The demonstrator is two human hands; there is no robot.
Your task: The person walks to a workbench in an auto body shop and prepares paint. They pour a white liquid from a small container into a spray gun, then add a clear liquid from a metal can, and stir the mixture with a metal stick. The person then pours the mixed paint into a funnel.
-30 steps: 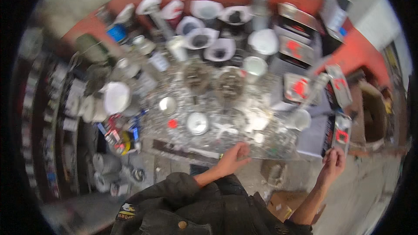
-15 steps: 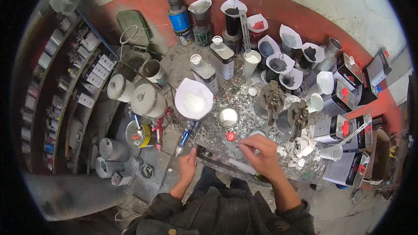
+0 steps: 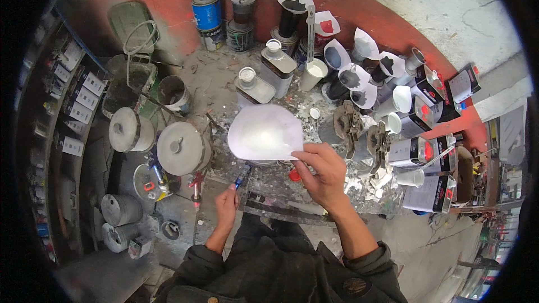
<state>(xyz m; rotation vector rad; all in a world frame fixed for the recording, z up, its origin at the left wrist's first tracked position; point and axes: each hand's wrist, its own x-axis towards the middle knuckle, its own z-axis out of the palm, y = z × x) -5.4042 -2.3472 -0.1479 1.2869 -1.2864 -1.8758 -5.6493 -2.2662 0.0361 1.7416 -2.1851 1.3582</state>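
My right hand (image 3: 321,171) pinches the lower right edge of a white paper paint strainer (image 3: 252,140), a wide cone with wet white in its middle. Below and left of the strainer is a blue spray gun (image 3: 241,177). My left hand (image 3: 226,205) is closed at the gun's lower end. A red cap (image 3: 295,175) lies on the bench just left of my right fingers. The strainer covers most of an open can behind it, of which only a bit of rim shows.
Metal solvent cans (image 3: 279,70) and a white cup with a mixing stick (image 3: 313,76) stand behind the strainer. Several used strainers in cups line the red wall. Lidded pots (image 3: 182,146) and a red spray gun (image 3: 196,188) are at left. Clamp-topped tins (image 3: 373,146) stand at right.
My right hand has moved up and left and taken hold of the strainer's edge. The strainer appears larger and nearer, tilted over the can. My left hand has closed on the blue spray gun.
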